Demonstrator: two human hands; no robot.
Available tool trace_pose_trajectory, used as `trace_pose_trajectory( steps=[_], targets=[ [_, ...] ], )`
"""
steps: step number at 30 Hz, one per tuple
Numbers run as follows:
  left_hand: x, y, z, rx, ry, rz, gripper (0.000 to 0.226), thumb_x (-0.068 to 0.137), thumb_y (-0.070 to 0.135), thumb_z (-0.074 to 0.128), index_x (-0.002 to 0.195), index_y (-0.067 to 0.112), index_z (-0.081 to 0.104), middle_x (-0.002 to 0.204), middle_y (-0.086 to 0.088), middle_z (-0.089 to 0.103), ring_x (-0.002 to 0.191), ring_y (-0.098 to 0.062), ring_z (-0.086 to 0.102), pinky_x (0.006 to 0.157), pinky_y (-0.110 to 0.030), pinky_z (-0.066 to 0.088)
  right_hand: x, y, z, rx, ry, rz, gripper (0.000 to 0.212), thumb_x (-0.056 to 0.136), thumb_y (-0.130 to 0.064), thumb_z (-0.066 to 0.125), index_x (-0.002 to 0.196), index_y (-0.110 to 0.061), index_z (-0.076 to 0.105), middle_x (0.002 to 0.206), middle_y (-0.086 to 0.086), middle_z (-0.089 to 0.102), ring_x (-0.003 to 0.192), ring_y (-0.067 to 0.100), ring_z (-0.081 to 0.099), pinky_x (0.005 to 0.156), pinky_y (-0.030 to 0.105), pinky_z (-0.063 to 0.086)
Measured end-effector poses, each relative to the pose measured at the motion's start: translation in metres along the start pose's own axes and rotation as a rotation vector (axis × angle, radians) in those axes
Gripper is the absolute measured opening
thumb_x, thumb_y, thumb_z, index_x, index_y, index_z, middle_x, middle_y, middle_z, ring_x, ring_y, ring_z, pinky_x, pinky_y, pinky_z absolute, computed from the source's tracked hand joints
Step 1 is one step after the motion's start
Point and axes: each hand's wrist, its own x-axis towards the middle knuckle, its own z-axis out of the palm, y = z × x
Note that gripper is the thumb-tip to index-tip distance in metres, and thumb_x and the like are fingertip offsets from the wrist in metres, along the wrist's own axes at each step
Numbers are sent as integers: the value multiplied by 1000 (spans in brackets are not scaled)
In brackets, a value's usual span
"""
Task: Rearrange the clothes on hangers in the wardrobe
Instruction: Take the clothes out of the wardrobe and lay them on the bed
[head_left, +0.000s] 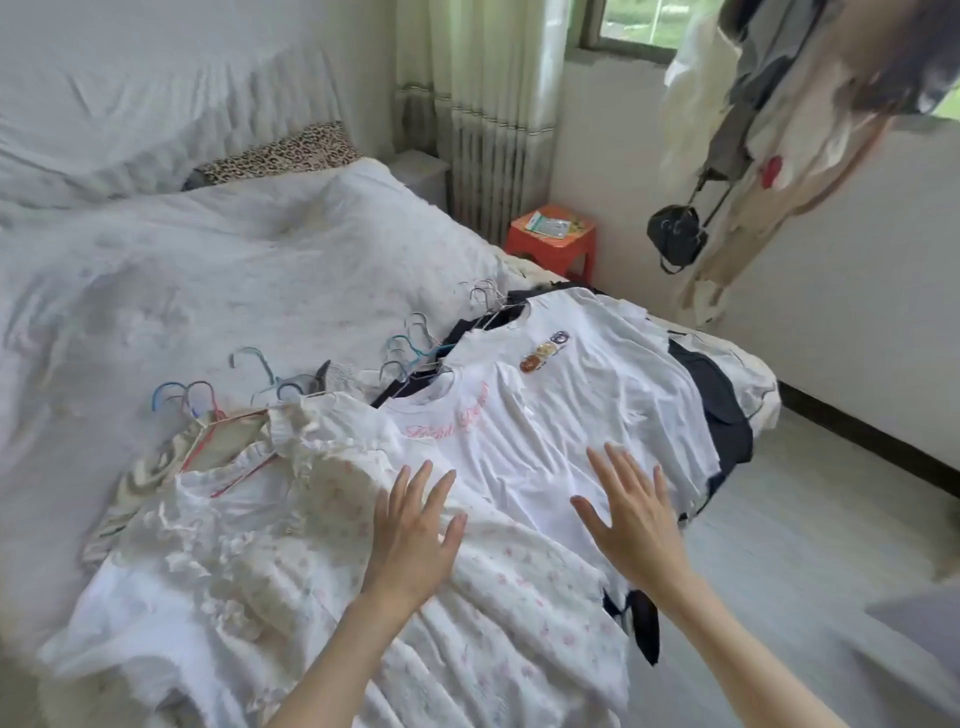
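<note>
Several garments on wire hangers lie overlapped in a row across the bed's corner. Nearest me is a white floral dress (291, 540) with ruffles. Beside it lies a white T-shirt with pink lettering (498, 447), then a white T-shirt with round badges (597, 374), and dark clothes (722, 410) beneath. Hanger hooks (410, 343) point toward the bed's middle. My left hand (413, 530) is flat with fingers spread over the floral dress. My right hand (631, 514) is flat with spread fingers over the lettered T-shirt. Neither holds anything.
The bed (208, 270) has a white sheet and a leopard-print pillow (280, 150). A red stool (553, 239) stands by the curtain (483, 104). Clothes and a black bag (675, 234) hang at the upper right. Grey floor (831, 519) lies to the right.
</note>
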Motion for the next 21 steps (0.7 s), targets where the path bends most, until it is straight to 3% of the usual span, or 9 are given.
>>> trace_pose_trajectory(
  steps=[2, 6, 9, 16, 21],
  targets=[
    [9, 36, 8, 4, -9, 92, 88, 69, 61, -6, 145, 28, 23, 156, 3, 10, 144, -17, -3, 115, -37, -3, -24, 35, -14, 0, 47, 76, 72, 91, -63, 14, 137, -16, 44, 140, 10, 47, 130, 30, 43, 106, 54, 26],
    [13, 108, 38, -31, -59, 272, 85, 72, 62, -1, 144, 26, 28, 154, 1, 18, 144, -19, 2, 115, -38, 1, -77, 96, -38, 38, 123, 266, 65, 90, -58, 27, 145, -23, 30, 150, 4, 31, 141, 23, 24, 113, 46, 8],
    [11, 165, 64, -73, -101, 366, 82, 75, 62, 6, 141, 24, 36, 151, -2, 25, 143, -22, 10, 114, -40, 8, -121, 142, -55, 37, 182, 419, 70, 85, -58, 21, 142, -20, 36, 147, 8, 38, 138, 27, 31, 112, 51, 15],
    [3, 318, 124, -97, -168, 674, 58, 85, 46, 30, 126, 14, 56, 134, -16, 50, 127, -40, 41, 98, -57, 35, -220, 248, -101, 16, 291, 715, 83, 77, -63, 11, 144, -19, 31, 151, 6, 30, 142, 23, 20, 115, 46, 4],
    [-17, 414, 163, -59, -234, 897, 54, 87, 44, 33, 124, 13, 57, 131, -15, 53, 126, -40, 44, 98, -57, 34, -281, 297, -129, 3, 374, 929, 87, 73, -66, 6, 146, -23, 24, 154, 2, 21, 144, 19, 12, 115, 41, -4]
  ],
)
